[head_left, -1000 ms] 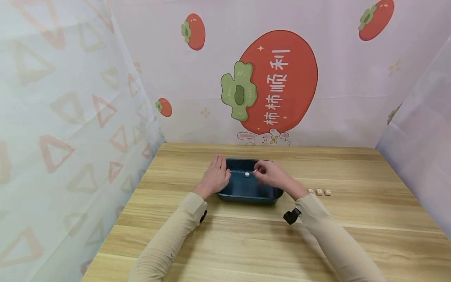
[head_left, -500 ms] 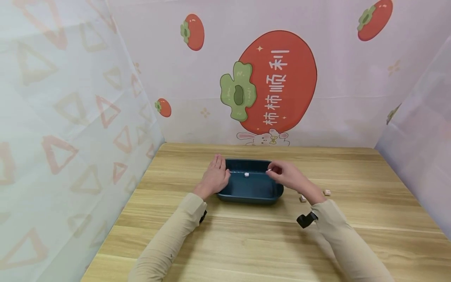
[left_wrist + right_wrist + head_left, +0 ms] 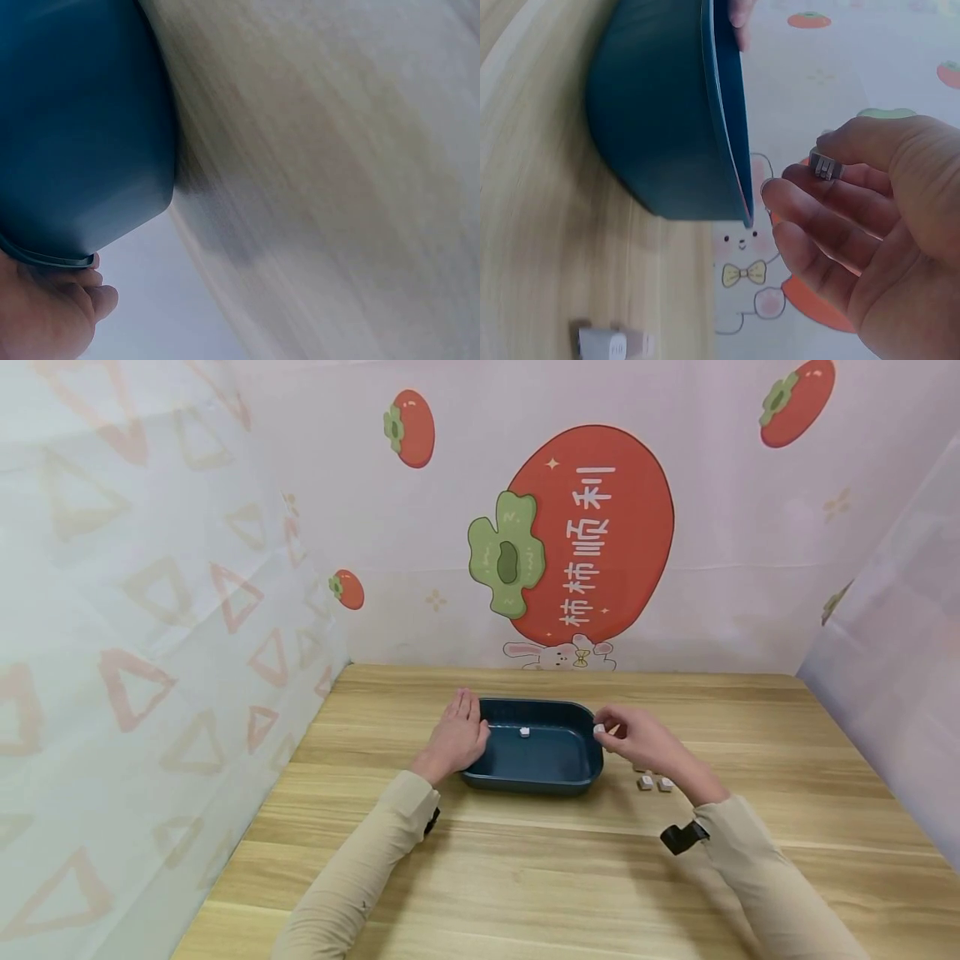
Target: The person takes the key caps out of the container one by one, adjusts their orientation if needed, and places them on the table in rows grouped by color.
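Observation:
My left hand [image 3: 455, 735] rests on the left rim of a dark blue rectangular tray [image 3: 531, 787], fingers straight and pointing away, thumb over the inside edge. One small white keycap [image 3: 525, 732] lies inside the tray, toward its far wall. Just off the tray's right rim, my right hand [image 3: 637, 739] pinches another keycap [image 3: 599, 729] between thumb and fingers. In the right wrist view the hollow underside of this held keycap [image 3: 825, 166] shows, and the other fingers are loosely bent.
Several keycaps [image 3: 645, 783] lie in a small cluster on the wooden table [image 3: 517, 877], right of the tray and partly behind the right forearm. One keycap [image 3: 607, 345] shows low in the right wrist view. Printed cloth walls [image 3: 420, 627] enclose the table's back and sides.
My right hand has moved right, from over the tray to beside its right rim, with the keycap pinched. More of the tray's inside and different table keycaps show. The left hand stays put.

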The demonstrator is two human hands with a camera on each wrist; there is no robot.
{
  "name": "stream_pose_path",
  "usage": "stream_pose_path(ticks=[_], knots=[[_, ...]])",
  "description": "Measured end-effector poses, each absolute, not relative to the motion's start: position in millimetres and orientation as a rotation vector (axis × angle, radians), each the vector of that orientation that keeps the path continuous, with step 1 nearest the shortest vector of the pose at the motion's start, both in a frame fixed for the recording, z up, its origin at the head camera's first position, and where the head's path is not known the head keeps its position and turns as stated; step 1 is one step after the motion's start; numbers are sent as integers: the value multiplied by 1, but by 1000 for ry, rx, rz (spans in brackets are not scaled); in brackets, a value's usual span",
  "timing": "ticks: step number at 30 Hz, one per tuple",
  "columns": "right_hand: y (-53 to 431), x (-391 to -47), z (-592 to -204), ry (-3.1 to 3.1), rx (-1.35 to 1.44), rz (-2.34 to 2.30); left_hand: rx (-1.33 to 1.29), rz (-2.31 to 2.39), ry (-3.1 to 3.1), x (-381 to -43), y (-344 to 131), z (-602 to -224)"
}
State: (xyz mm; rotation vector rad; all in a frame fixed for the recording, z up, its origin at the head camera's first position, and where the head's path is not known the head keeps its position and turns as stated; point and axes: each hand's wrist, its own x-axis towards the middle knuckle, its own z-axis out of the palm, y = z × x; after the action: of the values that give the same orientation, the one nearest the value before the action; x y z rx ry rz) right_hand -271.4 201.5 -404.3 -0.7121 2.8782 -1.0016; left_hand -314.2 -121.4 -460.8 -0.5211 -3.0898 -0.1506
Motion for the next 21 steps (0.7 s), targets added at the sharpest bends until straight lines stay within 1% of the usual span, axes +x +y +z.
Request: stream_pose_path(ticks=[12,21], knots=[[231,-263,-422,2955,-766,-970,-515,-155,-3099,-314,-121,-461],[252,-254,-422,2949,-657,-934,-510,-172,-3092,-315,-122,-463]])
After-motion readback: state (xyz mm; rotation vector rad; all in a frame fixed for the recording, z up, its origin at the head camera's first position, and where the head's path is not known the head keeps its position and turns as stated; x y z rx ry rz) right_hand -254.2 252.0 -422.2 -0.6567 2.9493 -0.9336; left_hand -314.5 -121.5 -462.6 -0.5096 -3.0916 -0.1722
